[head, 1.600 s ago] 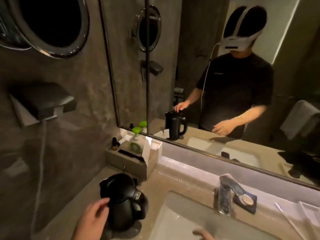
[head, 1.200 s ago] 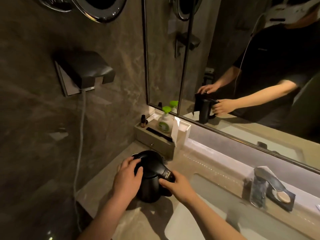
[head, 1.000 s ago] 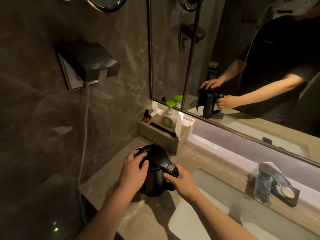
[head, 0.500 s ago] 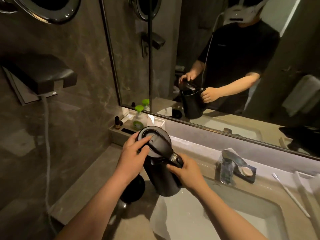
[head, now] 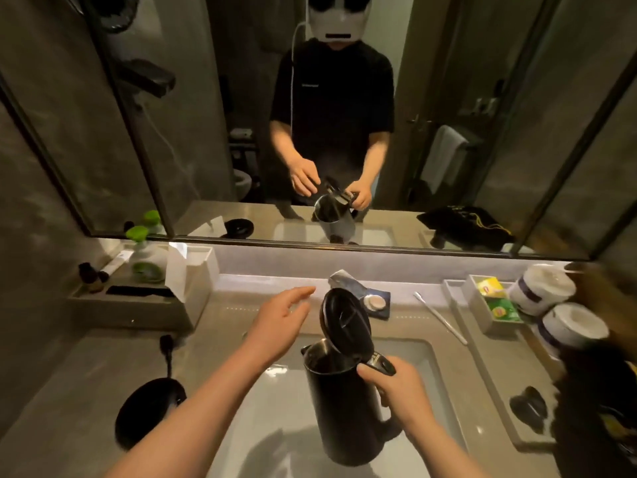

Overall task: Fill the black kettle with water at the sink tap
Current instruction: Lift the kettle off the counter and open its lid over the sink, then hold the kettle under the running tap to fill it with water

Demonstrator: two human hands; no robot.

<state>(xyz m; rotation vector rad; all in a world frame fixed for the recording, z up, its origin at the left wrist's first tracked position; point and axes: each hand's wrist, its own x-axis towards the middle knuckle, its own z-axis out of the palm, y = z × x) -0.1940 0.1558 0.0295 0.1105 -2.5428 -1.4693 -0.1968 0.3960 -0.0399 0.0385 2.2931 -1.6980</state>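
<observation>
1. The right hand (head: 400, 386) grips the kettle (head: 344, 408) by its handle, over the sink (head: 444, 381), lid (head: 346, 322) up.
2. The left hand (head: 279, 326) hovers near the tap (head: 341, 278), fingers apart, touching nothing.

dim, warm-brown light all round. the brightest band is a pale strip glowing along the foot of the mirror (head: 344, 98), washing the back of the surface (head: 86, 391). the sink (head: 275, 408) basin catches a soft sheen, with a dark shadow under the kettle (head: 348, 412). wide-angle bend bows the mirror frame at both sides. right edge smears badly, cups (head: 568, 326) blurred. left hand (head: 279, 322) slightly soft.
</observation>
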